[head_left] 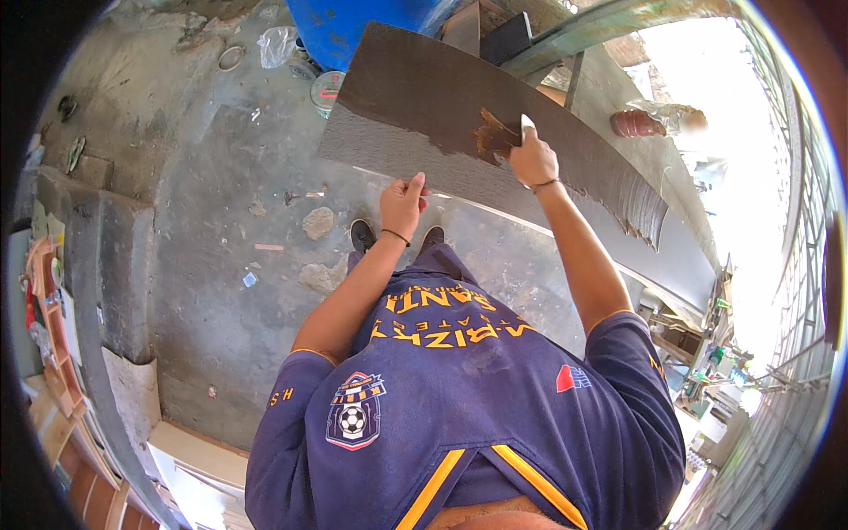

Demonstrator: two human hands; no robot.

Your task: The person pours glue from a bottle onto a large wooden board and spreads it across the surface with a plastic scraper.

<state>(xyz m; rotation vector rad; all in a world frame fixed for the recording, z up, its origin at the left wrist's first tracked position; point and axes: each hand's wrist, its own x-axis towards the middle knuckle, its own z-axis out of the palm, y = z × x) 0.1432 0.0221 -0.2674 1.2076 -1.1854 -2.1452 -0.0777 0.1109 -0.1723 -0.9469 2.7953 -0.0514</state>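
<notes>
A long dark board (411, 88) lies across in front of me, slanting away to the right. Its far part carries a dark, wet-looking coat with a ragged border; the nearer strip is lighter and grained. My right hand (534, 164) is closed round a flat, brown-stained spreader (495, 138) that rests on the coated surface. Something white (527, 124) covers the tip of a finger or thumb on that hand. At the board's near edge, my left hand (402, 206) is closed, its thumb over the edge; the curled fingers are partly hidden.
A blue drum (353, 31) stands behind the board, with a round tin (327, 91) beside it. Beyond the board lies a reddish-brown bottle (638, 124). My shoes (363, 235) are on the stained concrete floor (221, 221). Wooden pieces (53, 327) stand at the left.
</notes>
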